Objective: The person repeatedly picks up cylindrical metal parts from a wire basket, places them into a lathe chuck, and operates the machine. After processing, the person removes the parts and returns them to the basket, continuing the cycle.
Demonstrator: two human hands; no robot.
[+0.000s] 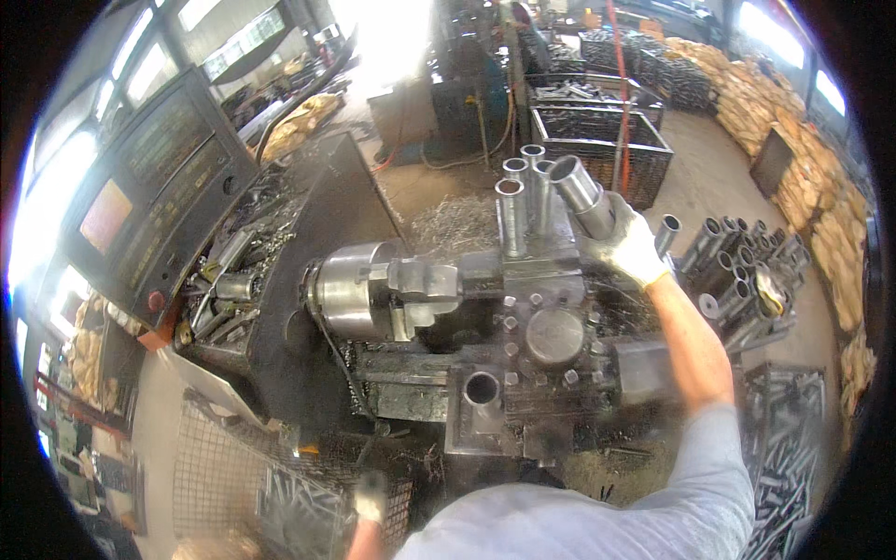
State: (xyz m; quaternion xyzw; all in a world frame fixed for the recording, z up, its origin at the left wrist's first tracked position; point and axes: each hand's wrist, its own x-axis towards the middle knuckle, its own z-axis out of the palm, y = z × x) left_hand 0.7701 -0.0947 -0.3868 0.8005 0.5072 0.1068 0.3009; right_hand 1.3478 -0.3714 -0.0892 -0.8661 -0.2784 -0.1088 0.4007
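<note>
My right hand (635, 245), in a white glove, is wrapped round a shiny metal tube (576, 187). It holds the tube tilted beside several upright tubes (513, 210) on the lathe's far block. Low in the view, my gloved left hand (370, 506) is closed on a short dark tube (372, 483), blurred, above a wire basket of tubes (291, 509). The lathe chuck (359, 291), with its jaws, lies left of the bolted tool post (555, 336). Another tube (483, 390) stands on the near corner of the tool post.
A control panel (154, 196) stands at the left, above a tray of chips and metal parts (224, 289). Many tubes (742, 261) stand bunched at the right. A bin of small tubes (784, 467) is at lower right. Metal crates (602, 140) and brown sacks (775, 121) stand behind.
</note>
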